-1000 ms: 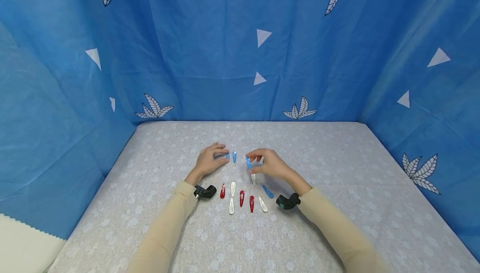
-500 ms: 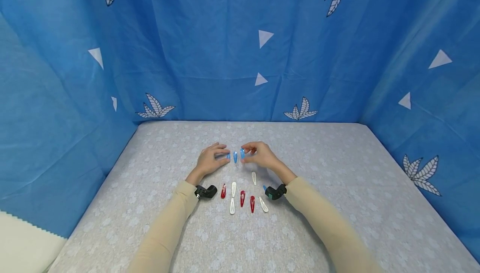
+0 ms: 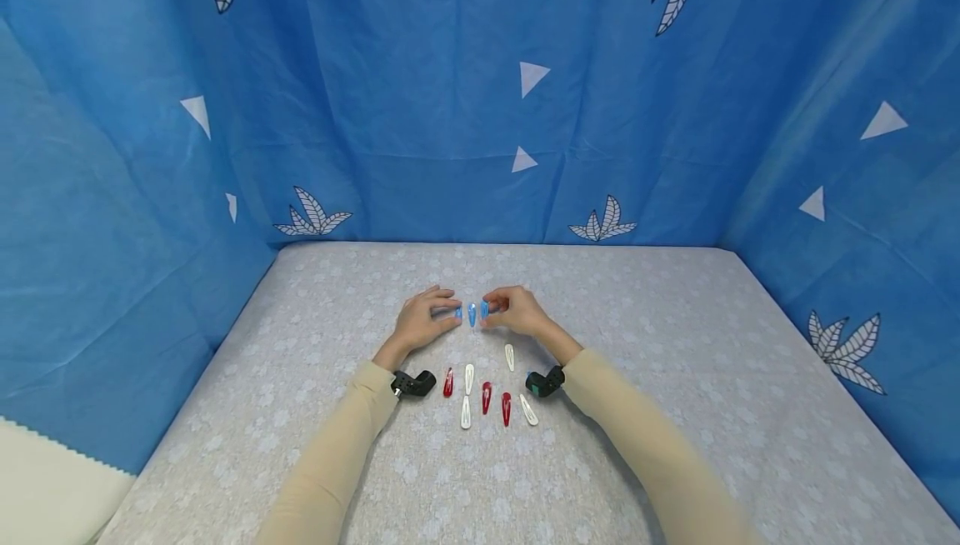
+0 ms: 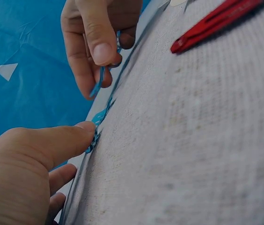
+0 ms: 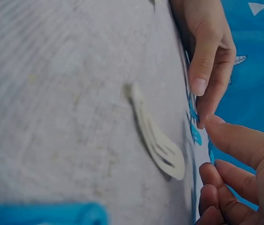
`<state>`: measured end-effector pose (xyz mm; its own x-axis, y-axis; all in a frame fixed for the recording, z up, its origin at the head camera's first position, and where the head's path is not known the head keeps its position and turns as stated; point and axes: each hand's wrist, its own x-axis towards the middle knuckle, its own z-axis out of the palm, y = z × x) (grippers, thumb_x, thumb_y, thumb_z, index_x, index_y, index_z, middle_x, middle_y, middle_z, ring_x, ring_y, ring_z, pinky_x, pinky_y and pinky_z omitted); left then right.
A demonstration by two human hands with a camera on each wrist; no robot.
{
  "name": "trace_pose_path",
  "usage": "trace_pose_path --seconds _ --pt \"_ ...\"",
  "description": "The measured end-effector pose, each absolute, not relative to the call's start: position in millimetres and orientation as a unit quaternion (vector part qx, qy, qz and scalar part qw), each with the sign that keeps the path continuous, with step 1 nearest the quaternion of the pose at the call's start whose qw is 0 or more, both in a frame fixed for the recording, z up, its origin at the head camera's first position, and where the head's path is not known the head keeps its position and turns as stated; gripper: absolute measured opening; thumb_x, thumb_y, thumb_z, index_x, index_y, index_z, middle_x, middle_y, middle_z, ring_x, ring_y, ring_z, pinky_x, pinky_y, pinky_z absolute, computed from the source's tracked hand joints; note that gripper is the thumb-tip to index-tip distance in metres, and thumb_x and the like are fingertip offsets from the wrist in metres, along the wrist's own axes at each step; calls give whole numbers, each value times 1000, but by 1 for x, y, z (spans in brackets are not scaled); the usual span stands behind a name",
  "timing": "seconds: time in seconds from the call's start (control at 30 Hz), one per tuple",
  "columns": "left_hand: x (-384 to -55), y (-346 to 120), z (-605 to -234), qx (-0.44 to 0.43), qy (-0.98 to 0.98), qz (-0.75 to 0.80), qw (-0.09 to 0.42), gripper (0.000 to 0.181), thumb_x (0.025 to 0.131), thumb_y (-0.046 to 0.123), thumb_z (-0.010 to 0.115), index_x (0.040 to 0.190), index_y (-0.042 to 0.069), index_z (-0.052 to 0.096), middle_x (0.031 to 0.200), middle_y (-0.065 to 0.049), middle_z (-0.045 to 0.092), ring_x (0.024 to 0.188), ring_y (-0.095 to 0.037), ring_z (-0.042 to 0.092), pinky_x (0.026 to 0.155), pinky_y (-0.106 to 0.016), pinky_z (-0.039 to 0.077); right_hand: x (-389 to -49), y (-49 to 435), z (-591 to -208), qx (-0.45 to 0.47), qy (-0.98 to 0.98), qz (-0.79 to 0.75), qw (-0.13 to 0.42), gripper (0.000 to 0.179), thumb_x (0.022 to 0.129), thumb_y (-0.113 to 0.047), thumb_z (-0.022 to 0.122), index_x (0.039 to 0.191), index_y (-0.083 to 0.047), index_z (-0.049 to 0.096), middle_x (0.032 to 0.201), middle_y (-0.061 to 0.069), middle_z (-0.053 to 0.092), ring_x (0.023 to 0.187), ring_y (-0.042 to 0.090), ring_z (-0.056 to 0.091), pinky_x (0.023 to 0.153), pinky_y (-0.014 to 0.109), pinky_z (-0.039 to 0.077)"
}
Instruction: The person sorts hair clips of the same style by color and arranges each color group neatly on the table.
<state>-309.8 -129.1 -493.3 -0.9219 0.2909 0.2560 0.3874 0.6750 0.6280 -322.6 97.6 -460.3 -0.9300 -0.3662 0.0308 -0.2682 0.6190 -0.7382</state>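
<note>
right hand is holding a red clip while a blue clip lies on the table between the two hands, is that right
Not quite: the clip in the right hand is blue, not red, as the head view shows. Another blue clip does lie on the table between that hand and the left hand.

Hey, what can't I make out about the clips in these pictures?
Head view: left-hand blue clip, partly covered by the left hand.
Head view: right-hand blue clip, partly covered by the right hand.
Right wrist view: loose blue clip, cut off by the bottom edge and blurred.
Left wrist view: red clip, cut off by the top edge.
</note>
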Motion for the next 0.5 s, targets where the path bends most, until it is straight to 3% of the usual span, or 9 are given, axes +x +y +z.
trace_pose_path --seconds 0.5 --pt "-307 -128 -491 -187 -913 -355 68 38 86 29 74 119 12 71 139 -10 59 142 -34 38 118 -57 24 -325 97 -469 -167 897 -403 65 46 77 -18 84 118 -3 69 96 8 70 75 14 53 64 23 43"
